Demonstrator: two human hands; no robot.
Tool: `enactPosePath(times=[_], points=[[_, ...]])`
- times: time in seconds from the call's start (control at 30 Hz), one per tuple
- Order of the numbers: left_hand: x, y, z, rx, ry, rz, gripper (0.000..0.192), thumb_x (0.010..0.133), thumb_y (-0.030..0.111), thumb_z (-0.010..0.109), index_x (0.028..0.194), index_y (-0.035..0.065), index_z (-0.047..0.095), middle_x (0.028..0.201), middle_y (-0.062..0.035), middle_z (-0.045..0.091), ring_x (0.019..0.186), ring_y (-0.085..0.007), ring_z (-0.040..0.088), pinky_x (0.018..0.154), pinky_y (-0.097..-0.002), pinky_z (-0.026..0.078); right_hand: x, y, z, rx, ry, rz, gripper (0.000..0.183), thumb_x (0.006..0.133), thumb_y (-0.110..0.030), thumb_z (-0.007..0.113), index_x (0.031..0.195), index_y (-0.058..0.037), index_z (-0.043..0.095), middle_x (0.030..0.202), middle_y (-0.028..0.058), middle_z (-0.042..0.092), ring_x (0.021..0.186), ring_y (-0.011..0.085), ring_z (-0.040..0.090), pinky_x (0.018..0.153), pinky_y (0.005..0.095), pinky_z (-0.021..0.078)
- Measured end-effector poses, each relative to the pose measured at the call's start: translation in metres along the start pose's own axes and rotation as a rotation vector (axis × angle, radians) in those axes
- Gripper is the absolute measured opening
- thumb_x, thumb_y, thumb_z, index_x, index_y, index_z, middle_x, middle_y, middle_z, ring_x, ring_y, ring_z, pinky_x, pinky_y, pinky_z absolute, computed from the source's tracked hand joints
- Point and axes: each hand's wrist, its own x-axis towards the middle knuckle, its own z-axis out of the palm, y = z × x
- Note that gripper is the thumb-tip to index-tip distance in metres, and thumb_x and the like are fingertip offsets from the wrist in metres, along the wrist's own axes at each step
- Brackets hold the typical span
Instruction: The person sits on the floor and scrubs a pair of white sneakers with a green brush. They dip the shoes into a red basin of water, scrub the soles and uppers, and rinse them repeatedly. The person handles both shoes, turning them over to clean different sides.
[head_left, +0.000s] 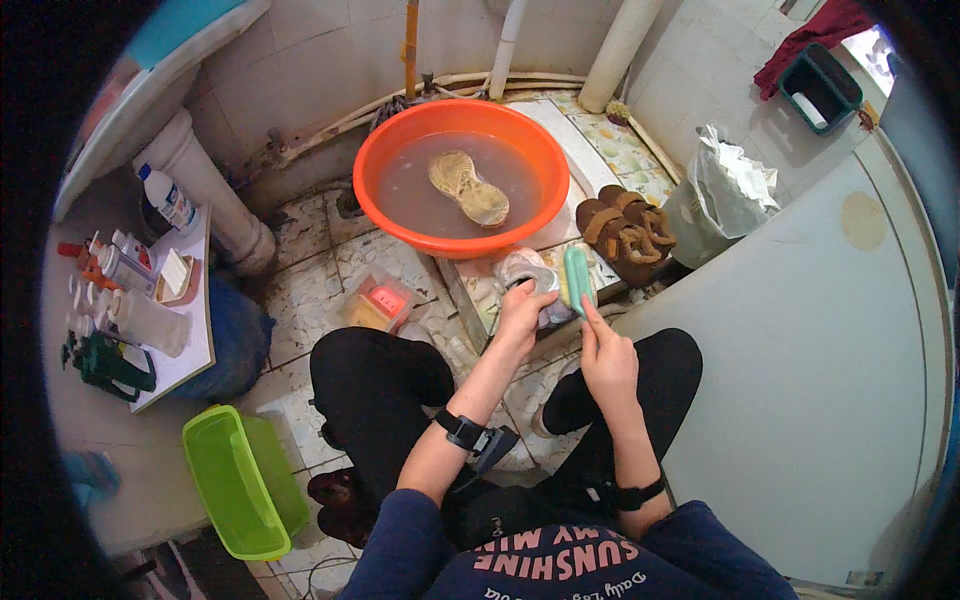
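Note:
My left hand (520, 313) grips a pale, wet-looking shoe (527, 265) by its opening, just in front of the basin. In my right hand (609, 354) is a green-handled scrub brush (577, 271), its pale bristles turned left against the shoe's side. Where exactly the bristles touch is partly hidden. Beyond both hands stands an orange plastic basin (553, 206) of cloudy grey water. Another shoe (470, 189) floats in it with its yellowish sole up.
A plastic box (411, 280) holding soap lies left of my hands. Brown sandals (627, 234) and a lined waste bin (716, 206) stand to the right, near a pale door (810, 360). Bottles crowd a shelf (196, 296) at left, above a green tub (238, 480).

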Motion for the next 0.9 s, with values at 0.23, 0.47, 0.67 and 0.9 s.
enactPosePath(times=[0.23, 0.47, 0.67, 0.9], points=[[0.004, -0.014, 0.004, 0.001, 0.023, 0.01, 0.021, 0.084, 0.001, 0.059, 0.105, 0.0006, 0.058, 0.098, -0.0058, 0.065, 0.086, -0.0157, 0.063, 0.077, -0.029, 0.05, -0.015, 0.016, 0.0, -0.023, 0.048, -0.052, 0.038, 0.09, -0.015, 0.055, 0.128, -0.0172, 0.057, 0.061, 0.0226, 0.056, 0.055, 0.038, 0.058, 0.052, 0.0473, 0.0454], [0.011, -0.016, -0.001, 0.017, 0.007, 0.004, 0.017, 0.085, 0.002, 0.058, 0.102, 0.0006, 0.057, 0.093, -0.0056, 0.065, 0.082, -0.0145, 0.063, 0.074, -0.0282, 0.051, 0.016, 0.003, 0.005, -0.016, 0.002, 0.061, 0.038, 0.091, -0.02, 0.052, 0.128, -0.0217, 0.056, 0.067, 0.0249, 0.058, 0.066, 0.0433, 0.059, 0.061, 0.0509, 0.0473], [0.0, -0.004, 0.001, -0.033, 0.031, -0.051, 0.02, 0.086, 0.002, 0.057, 0.105, 0.0013, 0.057, 0.096, -0.0042, 0.063, 0.082, -0.0126, 0.061, 0.072, -0.0262, 0.048, -0.015, 0.001, -0.013, -0.034, -0.022, -0.039, 0.04, 0.089, -0.013, 0.053, 0.129, -0.0181, 0.055, 0.064, 0.0219, 0.058, 0.059, 0.0393, 0.058, 0.055, 0.048, 0.046], [0.005, -0.017, -0.004, 0.027, 0.003, -0.011, 0.021, 0.084, 0.005, 0.063, 0.103, 0.0032, 0.056, 0.1, -0.005, 0.063, 0.091, -0.0154, 0.062, 0.079, -0.0287, 0.049, 0.011, 0.004, 0.001, -0.097, -0.003, 0.031, 0.039, 0.091, -0.015, 0.051, 0.13, -0.0202, 0.054, 0.067, 0.0223, 0.06, 0.063, 0.0394, 0.06, 0.058, 0.0486, 0.0484]])
